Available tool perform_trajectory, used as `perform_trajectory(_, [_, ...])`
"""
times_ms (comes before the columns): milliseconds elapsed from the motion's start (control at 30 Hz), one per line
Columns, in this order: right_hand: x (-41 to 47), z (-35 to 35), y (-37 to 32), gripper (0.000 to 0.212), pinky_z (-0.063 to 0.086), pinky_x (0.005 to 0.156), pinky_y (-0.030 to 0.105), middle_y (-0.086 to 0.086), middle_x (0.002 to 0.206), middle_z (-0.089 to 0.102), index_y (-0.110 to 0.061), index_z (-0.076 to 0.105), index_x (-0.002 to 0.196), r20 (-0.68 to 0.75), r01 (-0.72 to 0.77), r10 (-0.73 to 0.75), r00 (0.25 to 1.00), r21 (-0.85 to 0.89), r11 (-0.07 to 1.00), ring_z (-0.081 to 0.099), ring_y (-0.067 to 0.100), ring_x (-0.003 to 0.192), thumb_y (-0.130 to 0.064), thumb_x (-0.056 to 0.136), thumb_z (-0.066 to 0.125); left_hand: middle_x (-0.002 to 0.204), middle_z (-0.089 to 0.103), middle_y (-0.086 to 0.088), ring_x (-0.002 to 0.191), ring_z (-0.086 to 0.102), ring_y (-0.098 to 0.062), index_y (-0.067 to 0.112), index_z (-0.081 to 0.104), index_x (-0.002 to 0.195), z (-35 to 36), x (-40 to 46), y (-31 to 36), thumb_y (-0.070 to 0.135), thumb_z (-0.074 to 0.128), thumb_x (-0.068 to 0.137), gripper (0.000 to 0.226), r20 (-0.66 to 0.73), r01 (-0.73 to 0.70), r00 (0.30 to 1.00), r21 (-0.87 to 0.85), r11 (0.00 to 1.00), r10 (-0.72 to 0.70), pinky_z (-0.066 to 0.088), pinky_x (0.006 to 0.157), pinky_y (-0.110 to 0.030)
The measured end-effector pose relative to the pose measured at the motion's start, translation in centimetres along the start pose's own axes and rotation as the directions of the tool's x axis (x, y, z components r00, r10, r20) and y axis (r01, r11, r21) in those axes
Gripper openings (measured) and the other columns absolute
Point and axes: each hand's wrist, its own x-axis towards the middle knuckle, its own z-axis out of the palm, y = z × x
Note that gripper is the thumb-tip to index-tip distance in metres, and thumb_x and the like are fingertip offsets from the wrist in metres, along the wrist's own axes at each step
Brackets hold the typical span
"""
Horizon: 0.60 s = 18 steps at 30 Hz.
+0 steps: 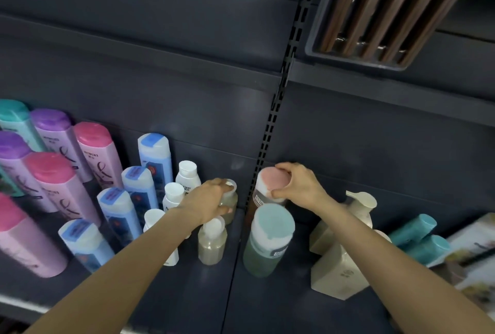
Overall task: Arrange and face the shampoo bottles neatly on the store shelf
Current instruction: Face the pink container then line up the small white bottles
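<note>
Left hand (211,201) grips the cap of a small pale-yellow bottle (229,203), thumb and fingers curled round it, at the back of the dark shelf (187,293). Right hand (297,183) pinches the pink cap of a brown bottle (263,191), at 3 o'clock from the left one, past the slotted upright (267,130). A second pale-yellow bottle (211,242) stands at 6 o'clock of the first. Green bottle with teal cap (267,240) sits at 6 o'clock of the brown one. Blue bottles (120,210) and pink and purple bottles (59,178) at 9 o'clock. Cream bottles (340,266) and teal bottles (420,237) at 3–4 o'clock.
</note>
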Motion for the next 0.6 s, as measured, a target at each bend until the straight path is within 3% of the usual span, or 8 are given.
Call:
perform_trajectory(133, [0.1, 0.7, 0.5, 0.077, 0.037, 0.099, 0.027, 0.004, 0.134, 0.049, -0.012, 0.047, 0.137, 0.058, -0.034, 0.031, 0.998, 0.06, 0.998, 0.045, 0.021, 0.124, -0.022, 0.069, 0.083, 0.152, 0.028, 0.001, 0.136, 0.033, -0.021, 0.019, 0.033, 0.145, 0.2, 0.0, -0.2, 0.031, 0.061, 0.089, 0.064, 0.008, 0.009, 1.0, -0.029, 1.0, -0.009, 0.03, 0.111, -0.033])
perform_trajectory(267, [0.5, 0.7, 0.3, 0.079, 0.032, 0.105, 0.029, 0.004, 0.137, 0.046, -0.013, 0.043, 0.141, 0.113, -0.009, 0.009, 0.994, 0.001, 1.0, 0.041, 0.021, 0.129, -0.02, 0.072, 0.081, 0.151, 0.029, -0.001, 0.136, 0.033, -0.022, 0.018, 0.035, 0.144, 0.3, 0.1, -0.3, 0.031, 0.063, 0.088, 0.064, 0.003, 0.012, 1.0, -0.046, 0.999, -0.012, 0.03, 0.111, -0.035])
perform_trajectory(500, [-0.2, 1.1, 0.8, 0.07, 0.024, 0.108, 0.024, 0.003, 0.139, 0.039, -0.016, 0.041, 0.143, 0.1, 0.043, -0.04, 0.994, -0.03, 0.999, 0.035, 0.019, 0.132, -0.011, 0.081, 0.073, 0.153, 0.028, 0.0, 0.137, 0.032, -0.021, 0.019, 0.034, 0.144, 0.5, 0.0, -0.4, 0.029, 0.062, 0.089, 0.063, -0.02, 0.005, 1.0, -0.062, 0.998, -0.006, 0.028, 0.112, -0.031])
perform_trajectory(600, [-0.5, 1.1, 0.9, 0.064, 0.024, 0.108, 0.026, 0.004, 0.14, 0.036, -0.018, 0.041, 0.142, 0.111, 0.034, -0.032, 0.993, -0.02, 0.999, 0.033, 0.019, 0.133, -0.018, 0.085, 0.069, 0.153, 0.027, 0.0, 0.138, 0.031, -0.021, 0.018, 0.035, 0.144, 0.7, -0.1, -0.4, 0.029, 0.061, 0.089, 0.062, -0.03, 0.004, 1.0, -0.07, 0.998, -0.006, 0.027, 0.113, -0.031])
